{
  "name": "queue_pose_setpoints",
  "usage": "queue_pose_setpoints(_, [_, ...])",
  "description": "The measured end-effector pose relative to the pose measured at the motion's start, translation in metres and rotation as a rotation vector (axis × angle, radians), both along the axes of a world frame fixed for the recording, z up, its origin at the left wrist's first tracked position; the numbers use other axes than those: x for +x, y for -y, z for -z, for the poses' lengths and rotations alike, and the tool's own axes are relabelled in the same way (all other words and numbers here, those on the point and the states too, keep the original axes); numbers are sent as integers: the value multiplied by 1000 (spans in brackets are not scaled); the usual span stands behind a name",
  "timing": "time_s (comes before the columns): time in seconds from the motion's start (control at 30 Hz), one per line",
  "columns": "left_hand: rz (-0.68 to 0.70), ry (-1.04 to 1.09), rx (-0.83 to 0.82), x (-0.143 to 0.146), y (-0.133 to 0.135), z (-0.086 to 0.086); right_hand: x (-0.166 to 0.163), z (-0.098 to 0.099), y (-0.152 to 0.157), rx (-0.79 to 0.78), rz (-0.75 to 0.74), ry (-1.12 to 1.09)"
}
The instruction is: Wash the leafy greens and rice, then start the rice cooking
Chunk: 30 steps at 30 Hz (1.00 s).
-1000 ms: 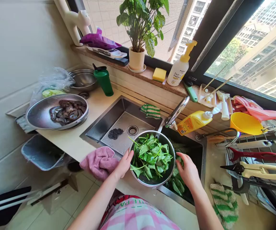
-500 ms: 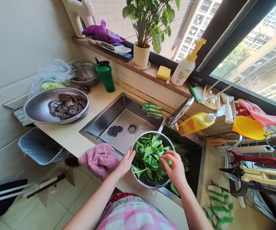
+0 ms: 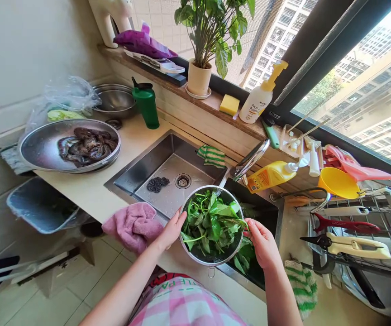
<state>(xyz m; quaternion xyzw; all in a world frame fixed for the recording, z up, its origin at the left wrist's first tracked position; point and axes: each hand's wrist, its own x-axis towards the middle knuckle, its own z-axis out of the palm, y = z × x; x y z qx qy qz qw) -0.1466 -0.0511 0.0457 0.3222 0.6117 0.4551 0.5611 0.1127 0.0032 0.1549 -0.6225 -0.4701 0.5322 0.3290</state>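
Observation:
A round mesh strainer [image 3: 212, 261] heaped with leafy greens [image 3: 212, 217] is held over the divider between the two sink basins. My left hand [image 3: 173, 228] grips its left rim, thumb on top. At the right rim, my right hand [image 3: 261, 240] is closed on a few of the leaves, and its fingertips are partly hidden. More greens [image 3: 245, 258] lie in the dark right basin [image 3: 266, 267] below. In the left basin [image 3: 168, 165] are a black scouring pad [image 3: 157, 184] and the drain [image 3: 183, 181].
A pink towel [image 3: 134, 226] drapes over the counter's front edge. The faucet [image 3: 251, 158] and a yellow bottle [image 3: 272, 176] stand behind the sink. A steel bowl [image 3: 42, 145] with dark, wet-looking food is on the left. Pruning shears [image 3: 355, 244] lie on the rack at right.
My right hand has moved from over the greens to the strainer's right rim, drawing some leaves along. My left hand keeps its hold. The view has shifted slightly.

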Motion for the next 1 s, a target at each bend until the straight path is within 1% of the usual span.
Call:
queue_pose_setpoints(0.07, [-7, 5, -3, 0, 0, 0, 1, -7, 2, 34, -43, 8])
queue_pose_setpoints(0.1, [-9, 7, -8, 0, 0, 0, 0, -10, 4, 83, -76, 62])
queue_pose_setpoints(0.23, [-3, 13, -26, 0, -1, -2, -12, -21, 13, 390, -205, 389])
queue_pose_setpoints(0.3, [3, 5, -38, 0, -2, -2, -20, -25, 16, 510, -288, 435])
queue_pose_setpoints(0.37, [4, -1, -42, 0, -2, -2, -26, -28, 17, 587, -415, 490])
queue_pose_setpoints(0.43, [0, 8, -40, 0, -2, -1, -28, -28, 16, 616, -556, 607])
queue_pose_setpoints(0.5, [-6, 24, -45, 0, -2, 0, -27, -27, 15, 598, -681, 697])
queue_pose_setpoints(0.63, [-11, 24, -51, 0, -1, -2, -22, -21, 24, 547, -826, 725])
queue_pose_setpoints(0.73, [-6, -9, -74, -1, -1, -2, -20, -16, 40, 545, -859, 748])
queue_pose_setpoints(0.87, [-1, -38, -123, -1, 0, 0, -19, -9, 57, 525, -839, 713])
queue_pose_setpoints(0.93, [-5, -45, -146, -2, 1, 1, -18, -4, 60, 527, -778, 657])
queue_pose_setpoints(1.0, [-3, -46, -146, -1, 1, 1, -19, 1, 58, 566, -645, 621])
